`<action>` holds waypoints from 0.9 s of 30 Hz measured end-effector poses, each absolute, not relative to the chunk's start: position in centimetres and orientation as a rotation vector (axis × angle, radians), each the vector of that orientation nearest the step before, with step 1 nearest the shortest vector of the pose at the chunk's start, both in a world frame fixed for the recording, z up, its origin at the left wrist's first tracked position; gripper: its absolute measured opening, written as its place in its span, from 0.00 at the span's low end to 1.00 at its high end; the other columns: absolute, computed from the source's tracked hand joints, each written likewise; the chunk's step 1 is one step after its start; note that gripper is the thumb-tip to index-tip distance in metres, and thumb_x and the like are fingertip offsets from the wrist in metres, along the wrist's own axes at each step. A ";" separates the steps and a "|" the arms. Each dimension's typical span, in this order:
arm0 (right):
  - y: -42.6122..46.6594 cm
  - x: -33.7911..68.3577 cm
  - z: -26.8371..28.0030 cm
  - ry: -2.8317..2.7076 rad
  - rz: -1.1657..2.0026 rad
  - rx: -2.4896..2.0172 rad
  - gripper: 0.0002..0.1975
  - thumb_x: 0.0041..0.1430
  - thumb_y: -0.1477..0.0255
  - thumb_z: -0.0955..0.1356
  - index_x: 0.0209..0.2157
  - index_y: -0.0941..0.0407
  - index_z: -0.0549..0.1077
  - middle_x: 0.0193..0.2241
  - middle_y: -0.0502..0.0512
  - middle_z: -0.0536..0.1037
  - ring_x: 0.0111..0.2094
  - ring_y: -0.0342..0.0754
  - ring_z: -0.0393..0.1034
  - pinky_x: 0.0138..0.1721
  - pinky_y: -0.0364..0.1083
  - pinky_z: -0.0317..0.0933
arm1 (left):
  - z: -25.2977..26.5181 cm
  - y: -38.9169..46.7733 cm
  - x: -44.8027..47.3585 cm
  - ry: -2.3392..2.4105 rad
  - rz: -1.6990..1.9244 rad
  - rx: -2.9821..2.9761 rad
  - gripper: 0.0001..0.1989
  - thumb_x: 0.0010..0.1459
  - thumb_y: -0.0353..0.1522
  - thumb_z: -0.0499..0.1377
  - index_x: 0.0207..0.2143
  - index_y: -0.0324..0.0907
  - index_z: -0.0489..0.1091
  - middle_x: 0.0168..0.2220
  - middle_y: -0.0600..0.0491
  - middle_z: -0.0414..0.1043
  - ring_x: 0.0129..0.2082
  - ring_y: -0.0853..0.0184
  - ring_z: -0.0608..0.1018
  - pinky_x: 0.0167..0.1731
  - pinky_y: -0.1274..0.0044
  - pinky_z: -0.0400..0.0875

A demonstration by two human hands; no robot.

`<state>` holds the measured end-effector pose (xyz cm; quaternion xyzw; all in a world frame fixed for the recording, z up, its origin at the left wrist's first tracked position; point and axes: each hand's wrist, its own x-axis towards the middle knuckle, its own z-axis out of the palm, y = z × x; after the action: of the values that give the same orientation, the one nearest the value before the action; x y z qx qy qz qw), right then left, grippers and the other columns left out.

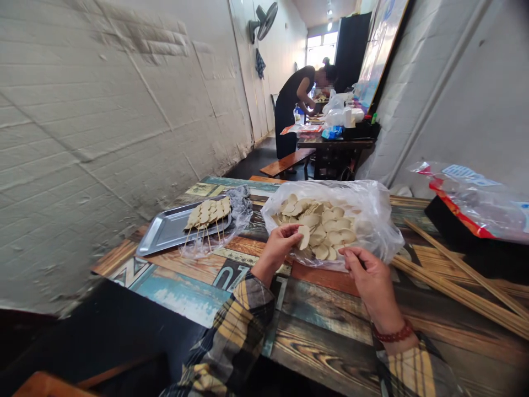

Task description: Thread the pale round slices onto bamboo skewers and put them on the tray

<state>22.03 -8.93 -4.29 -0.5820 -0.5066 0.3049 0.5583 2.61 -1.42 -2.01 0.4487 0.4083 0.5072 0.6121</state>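
Between the thumb and fingers of my left hand [283, 242] is a pale, flat oval slice [303, 237], held over the front of a clear plastic bag [374, 193]. Many similar beige slices [320, 220] lie heaped in that bag. My right hand [370, 275], with a red beaded bracelet at the wrist, pinches a thin wooden skewer [343, 243] at the bag's front right edge; only a short end of it shows. To the left, skewered slices [209, 212] rest on a metal tray [159, 234], their sticks pointing toward me.
Long wooden skewers [463, 295] lie on the patterned table [326, 309] at right, near a black container [454, 229] with red-edged plastic packaging [463, 204]. Crumpled plastic [239, 207] touches the tray. Beyond, another person [295, 105] bends over a cluttered table [330, 143] beside a bench [285, 162].
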 end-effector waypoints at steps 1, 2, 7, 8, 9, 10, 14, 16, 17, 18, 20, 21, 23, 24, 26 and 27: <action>-8.9 22.1 -4.4 -1.188 0.744 -1.381 0.19 0.56 0.56 0.66 0.34 0.58 0.78 0.19 0.49 0.70 0.21 0.43 0.61 0.22 0.41 0.56 | -2.0 -1.4 2.6 0.928 1.170 1.012 0.19 0.36 0.33 0.71 0.34 0.36 0.76 0.26 0.54 0.72 0.20 0.76 0.67 0.21 0.83 0.58; -8.9 22.1 -4.5 -1.181 0.771 -1.388 0.19 0.56 0.56 0.66 0.35 0.58 0.77 0.19 0.49 0.69 0.21 0.43 0.61 0.22 0.41 0.56 | -2.1 -1.4 2.7 0.915 1.172 0.989 0.19 0.36 0.33 0.71 0.34 0.36 0.76 0.27 0.53 0.72 0.21 0.76 0.68 0.22 0.82 0.59; -8.9 22.1 -4.7 -1.160 0.832 -1.371 0.18 0.55 0.57 0.67 0.34 0.58 0.77 0.19 0.48 0.69 0.21 0.42 0.59 0.21 0.41 0.54 | -2.9 -1.1 2.5 0.858 1.211 0.930 0.20 0.36 0.32 0.71 0.34 0.38 0.72 0.25 0.55 0.72 0.21 0.74 0.71 0.24 0.81 0.64; -8.9 22.0 -4.7 -1.159 0.848 -1.363 0.18 0.55 0.57 0.67 0.34 0.58 0.77 0.19 0.48 0.69 0.21 0.42 0.59 0.21 0.41 0.54 | -2.9 -1.1 2.4 0.860 1.221 0.919 0.21 0.36 0.33 0.71 0.35 0.39 0.72 0.25 0.56 0.71 0.21 0.74 0.72 0.24 0.81 0.65; -9.0 21.9 -4.6 -1.160 0.868 -1.353 0.18 0.55 0.57 0.67 0.34 0.58 0.77 0.19 0.48 0.68 0.20 0.42 0.58 0.21 0.41 0.53 | -2.9 -1.1 2.4 0.867 1.229 0.907 0.22 0.37 0.33 0.71 0.37 0.39 0.71 0.24 0.57 0.71 0.21 0.73 0.72 0.24 0.80 0.65; -9.0 21.9 -4.6 -1.164 0.892 -1.342 0.17 0.55 0.57 0.67 0.34 0.58 0.77 0.19 0.47 0.67 0.20 0.42 0.58 0.20 0.41 0.52 | -2.9 -1.1 2.4 0.877 1.230 0.899 0.23 0.38 0.34 0.70 0.39 0.40 0.70 0.24 0.57 0.71 0.21 0.73 0.72 0.24 0.80 0.66; -9.2 21.5 -4.1 -1.215 1.009 -1.301 0.18 0.55 0.56 0.66 0.33 0.57 0.76 0.19 0.46 0.65 0.19 0.41 0.56 0.19 0.40 0.51 | -2.6 -1.2 2.3 0.902 1.203 0.906 0.26 0.41 0.37 0.69 0.45 0.40 0.70 0.28 0.56 0.71 0.22 0.72 0.72 0.22 0.79 0.66; -9.4 21.4 -3.7 -1.243 1.055 -1.301 0.19 0.54 0.55 0.66 0.31 0.57 0.76 0.18 0.46 0.64 0.19 0.41 0.55 0.18 0.40 0.50 | -2.5 -1.1 2.1 0.923 1.231 0.902 0.25 0.42 0.37 0.68 0.44 0.40 0.72 0.29 0.55 0.71 0.23 0.73 0.72 0.22 0.80 0.65; -9.5 21.3 -3.6 -1.257 1.072 -1.307 0.19 0.54 0.55 0.66 0.31 0.57 0.76 0.18 0.45 0.64 0.19 0.40 0.55 0.18 0.40 0.50 | -2.4 -1.1 2.0 0.938 1.254 0.902 0.23 0.42 0.36 0.68 0.42 0.40 0.72 0.30 0.55 0.71 0.23 0.74 0.71 0.22 0.81 0.63; -9.5 21.3 -3.5 -1.271 1.086 -1.313 0.19 0.53 0.55 0.66 0.30 0.57 0.76 0.18 0.45 0.64 0.18 0.40 0.54 0.18 0.40 0.49 | -2.4 -1.0 1.9 0.951 1.276 0.907 0.21 0.42 0.35 0.68 0.41 0.40 0.73 0.30 0.55 0.71 0.23 0.74 0.70 0.22 0.82 0.62; -9.7 21.2 -3.3 -1.304 1.111 -1.323 0.19 0.53 0.55 0.66 0.30 0.57 0.76 0.17 0.45 0.63 0.18 0.40 0.53 0.18 0.40 0.49 | -2.3 -0.9 1.7 0.952 1.310 0.926 0.18 0.42 0.32 0.66 0.39 0.40 0.74 0.30 0.54 0.72 0.24 0.75 0.69 0.22 0.82 0.59; -9.7 21.2 -3.2 -1.323 1.125 -1.324 0.19 0.53 0.55 0.66 0.30 0.57 0.75 0.17 0.45 0.63 0.18 0.40 0.53 0.18 0.40 0.49 | -2.2 -0.8 1.6 0.939 1.323 0.939 0.18 0.42 0.30 0.65 0.39 0.40 0.75 0.30 0.53 0.73 0.24 0.75 0.69 0.22 0.83 0.59; -9.8 21.1 -3.2 -1.357 1.160 -1.320 0.18 0.53 0.56 0.66 0.30 0.57 0.75 0.17 0.45 0.62 0.18 0.40 0.53 0.19 0.40 0.49 | -2.0 -0.7 1.4 0.900 1.339 0.980 0.21 0.40 0.27 0.63 0.41 0.40 0.75 0.31 0.53 0.74 0.25 0.74 0.68 0.23 0.82 0.59; -9.8 21.1 -3.3 -1.374 1.176 -1.314 0.18 0.54 0.56 0.66 0.30 0.57 0.75 0.17 0.44 0.61 0.18 0.40 0.53 0.19 0.40 0.48 | -2.0 -0.6 1.3 0.886 1.345 1.001 0.22 0.39 0.26 0.63 0.42 0.40 0.75 0.31 0.53 0.74 0.26 0.74 0.68 0.23 0.82 0.59; -9.8 21.1 -3.3 -1.404 1.193 -1.303 0.17 0.54 0.57 0.66 0.31 0.58 0.75 0.17 0.44 0.61 0.18 0.40 0.52 0.19 0.40 0.47 | -1.9 -0.6 1.2 0.886 1.362 1.020 0.23 0.38 0.25 0.62 0.42 0.39 0.75 0.31 0.52 0.75 0.27 0.73 0.69 0.24 0.82 0.58; -9.8 21.1 -3.4 -1.416 1.190 -1.300 0.17 0.54 0.57 0.66 0.31 0.58 0.75 0.18 0.44 0.61 0.19 0.40 0.52 0.19 0.40 0.47 | -1.9 -0.5 1.2 0.895 1.373 1.015 0.22 0.38 0.25 0.63 0.41 0.38 0.75 0.31 0.52 0.75 0.27 0.73 0.69 0.23 0.82 0.58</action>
<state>21.06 -9.83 -3.35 -0.5200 -0.5667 0.4761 0.4262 1.17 -0.52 -1.86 0.4326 0.3814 0.5851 0.5702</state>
